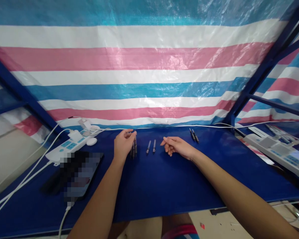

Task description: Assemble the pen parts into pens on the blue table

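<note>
Head view, blue counter (164,186) with striped tarp (139,66) behind. Left hand (123,143) sits at about 11 o'clock from frame centre, fingers curled around a bundle of dark pens (134,147) held roughly upright, tips down on the counter; exact count in the bundle can't be told, looks like three or more. Right hand (175,146) lies at about 1 o'clock, palm partly up, fingers loosely spread, holding nothing, resting on the counter.

Two loose pens (151,146) lie side by side between the hands, just at 3 o'clock of the bundle and near the right hand's fingertips at its 9 o'clock, not touching either hand. Two more pens (194,135) lie together at 1 o'clock of the right hand, near the back edge of the counter, apart from the hand. So four loose pens counted, plus the bundle.

At 9 o'clock of the left hand: one white power strip (64,147) with a plugged charger and white cables (27,172), one small white oval item (91,141) beside it, one dark phone (77,176), blurred out, with a cable at its lower end. A second power strip (276,151) lies at far right, 3 o'clock, on the neighbouring surface. Blue metal frame bars (264,66) on both sides.
</note>
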Motion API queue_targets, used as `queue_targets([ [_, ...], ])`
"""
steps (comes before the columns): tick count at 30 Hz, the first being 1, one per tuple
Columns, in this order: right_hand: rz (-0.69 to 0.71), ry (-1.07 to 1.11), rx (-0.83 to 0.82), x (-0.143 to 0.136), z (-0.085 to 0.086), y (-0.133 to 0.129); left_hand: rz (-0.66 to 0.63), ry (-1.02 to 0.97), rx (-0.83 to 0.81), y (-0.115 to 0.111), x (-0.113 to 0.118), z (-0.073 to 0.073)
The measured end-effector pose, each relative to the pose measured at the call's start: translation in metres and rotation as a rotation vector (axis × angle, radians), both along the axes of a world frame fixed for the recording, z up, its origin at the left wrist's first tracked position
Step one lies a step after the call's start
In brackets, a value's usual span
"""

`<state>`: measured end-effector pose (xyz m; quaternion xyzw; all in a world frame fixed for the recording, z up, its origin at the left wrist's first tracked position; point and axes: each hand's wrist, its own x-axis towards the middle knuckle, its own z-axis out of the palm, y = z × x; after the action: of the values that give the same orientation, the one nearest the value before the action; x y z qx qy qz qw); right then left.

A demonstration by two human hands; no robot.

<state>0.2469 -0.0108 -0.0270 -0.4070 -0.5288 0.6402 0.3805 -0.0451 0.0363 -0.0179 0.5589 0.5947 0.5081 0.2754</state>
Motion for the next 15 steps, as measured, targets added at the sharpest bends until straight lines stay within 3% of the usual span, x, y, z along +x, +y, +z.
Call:
queue_targets([
  [6,0.018,-0.021,0.017,-0.0001,0.0011,-0.0004,0.003,0.485,-0.026,-0.0014,-0.0011,-0.0004],
  [10,0.012,-0.044,0.034,-0.0004,0.0015,-0.0002,0.024,0.628,-0.047,-0.0004,-0.0027,-0.0057],
  [13,0.005,-0.098,0.085,-0.0009,-0.0008,0.0011,0.020,0.726,0.051,-0.0007,-0.0016,-0.0061],
  [15,-0.016,-0.176,0.151,-0.0005,-0.0028,0.0027,-0.051,0.719,0.128,-0.0026,0.0023,-0.0041],
])
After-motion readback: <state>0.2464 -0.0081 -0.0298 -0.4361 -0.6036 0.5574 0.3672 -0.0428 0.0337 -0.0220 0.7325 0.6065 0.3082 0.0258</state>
